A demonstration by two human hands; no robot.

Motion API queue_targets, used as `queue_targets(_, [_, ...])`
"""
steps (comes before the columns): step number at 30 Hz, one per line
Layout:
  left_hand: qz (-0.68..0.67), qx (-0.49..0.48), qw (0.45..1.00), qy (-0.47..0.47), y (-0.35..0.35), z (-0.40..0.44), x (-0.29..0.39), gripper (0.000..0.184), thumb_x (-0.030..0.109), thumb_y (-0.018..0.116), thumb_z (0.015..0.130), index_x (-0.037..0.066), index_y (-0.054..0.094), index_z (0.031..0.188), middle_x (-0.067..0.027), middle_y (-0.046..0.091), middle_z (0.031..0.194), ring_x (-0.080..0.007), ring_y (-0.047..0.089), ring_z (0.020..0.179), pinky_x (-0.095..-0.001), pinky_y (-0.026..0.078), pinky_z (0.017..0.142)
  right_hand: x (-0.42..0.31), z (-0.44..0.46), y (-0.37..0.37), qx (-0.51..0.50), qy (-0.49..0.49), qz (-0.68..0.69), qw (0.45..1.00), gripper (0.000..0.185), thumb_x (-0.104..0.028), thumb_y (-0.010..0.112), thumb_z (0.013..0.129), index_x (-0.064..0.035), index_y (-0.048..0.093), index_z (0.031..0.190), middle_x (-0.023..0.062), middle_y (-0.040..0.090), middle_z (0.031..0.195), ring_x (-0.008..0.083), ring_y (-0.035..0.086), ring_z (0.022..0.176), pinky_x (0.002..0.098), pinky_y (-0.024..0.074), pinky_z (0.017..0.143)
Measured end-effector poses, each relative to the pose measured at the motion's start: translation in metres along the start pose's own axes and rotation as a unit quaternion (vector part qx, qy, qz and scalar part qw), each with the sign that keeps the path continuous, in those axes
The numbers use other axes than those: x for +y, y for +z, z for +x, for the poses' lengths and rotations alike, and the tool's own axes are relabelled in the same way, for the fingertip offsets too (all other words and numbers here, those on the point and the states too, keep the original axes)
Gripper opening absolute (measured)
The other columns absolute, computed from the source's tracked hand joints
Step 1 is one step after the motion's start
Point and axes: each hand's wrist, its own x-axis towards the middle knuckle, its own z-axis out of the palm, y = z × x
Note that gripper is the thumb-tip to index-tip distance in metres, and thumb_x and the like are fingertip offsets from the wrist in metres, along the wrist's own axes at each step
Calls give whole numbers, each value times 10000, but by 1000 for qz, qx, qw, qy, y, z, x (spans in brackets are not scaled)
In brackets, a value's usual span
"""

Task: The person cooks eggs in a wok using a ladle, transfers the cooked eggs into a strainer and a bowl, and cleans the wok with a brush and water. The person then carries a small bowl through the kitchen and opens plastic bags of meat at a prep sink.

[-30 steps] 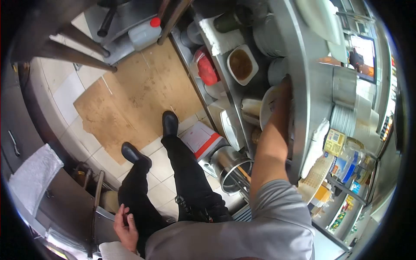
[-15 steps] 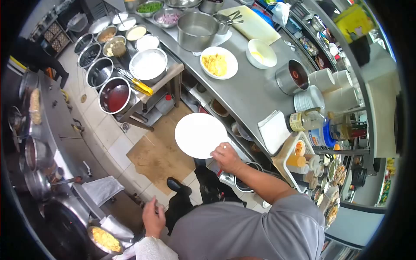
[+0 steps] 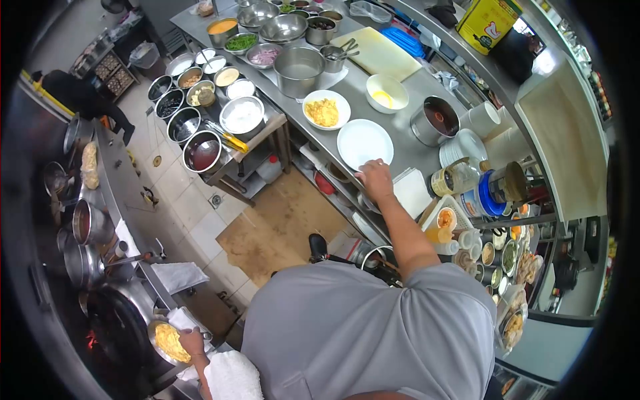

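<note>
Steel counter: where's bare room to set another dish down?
The steel counter is bare between the white plate, the pot and the folded white cloth. The cutting board is mostly bare too. Crowded: the far end, with metal bowls, and past the pot, with stacked plates and a bottle.

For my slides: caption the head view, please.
Right hand at a white plate, left hand at a pan of yellow food.
</note>
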Motion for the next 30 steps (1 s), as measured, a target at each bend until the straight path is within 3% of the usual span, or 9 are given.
queue_targets(2, [-93,31,982,-161,-11,-23,39,384,248,772,779,-20,653,1028,-216,714,923,-334,708,808,-494,563,807,12,5,-5,36,62,21,997,590,-415,723,923,-53,604,1374,215,585,1396,404,487,1348,510,353,1168])
queue_targets(5, [-643,-59,713,-275,60,-5,-16,265,235,591,916,59,622,1112,-156,682,1089,-255,673,888,-482,569,781,156,11,100,69,202,-48,976,719,-407,722,936,11,489,1474,277,441,1545,442,364,1445,522,231,1245])
queue_targets(8, [-741,5,613,-274,57,-16,33,365,187,489,981,-41,639,1223,-136,706,1039,-233,677,893,-352,531,729,243,29,107,-156,-141,-117,971,388,-297,751,917,-25,709,1191,190,712,1150,366,650,1109,502,494,1021])
queue_targets(9, [-779,-12,590,-212,78,-7,12,334,159,530,966,-80,677,1147,-104,697,883,-200,657,829,-324,537,745,240,39,95,-167,103,257,946,401,-232,734,902,-26,670,1239,152,709,1113,323,668,1051,452,526,936])
queue_targets(10, [-798,41,551,-241,68,-11,28,196,92,581,930,-45,697,1010,-61,652,781,-171,614,720,-312,544,677,245,53,87,-176,359,556,729,434,-167,717,886,-28,631,1288,114,705,1075,281,685,992,403,558,852])
queue_targets(13, [-850,102,435,-278,47,-28,51,15,37,606,894,40,605,879,-49,577,712,-154,552,584,-297,501,507,224,82,16,-196,231,440,845,558,-53,601,887,9,486,1429,113,674,1191,252,695,1026,375,602,845])
queue_targets(19, [-778,122,568,-240,31,-109,73,93,32,606,894,29,516,918,-78,558,684,-185,546,482,-354,480,420,-74,100,-61,-367,81,581,722,820,20,507,801,-31,335,1601,157,541,1474,289,578,1303,391,479,1098])
queue_targets(26, [-663,150,721,-133,-43,-165,101,218,-1,578,911,41,415,1049,-81,540,727,-167,515,422,-337,455,364,-437,13,99,-353,-224,455,787,657,25,453,905,-69,420,1554,166,598,1381,237,599,1189,346,480,1026])
queue_targets(30, [-625,162,759,-85,-78,-156,123,403,2,587,908,-4,424,1277,-70,558,770,-140,532,437,-317,452,373,-581,-56,78,-416,-135,514,738,655,41,408,876,-88,424,1518,244,638,1304,355,642,1172,440,499,1035])
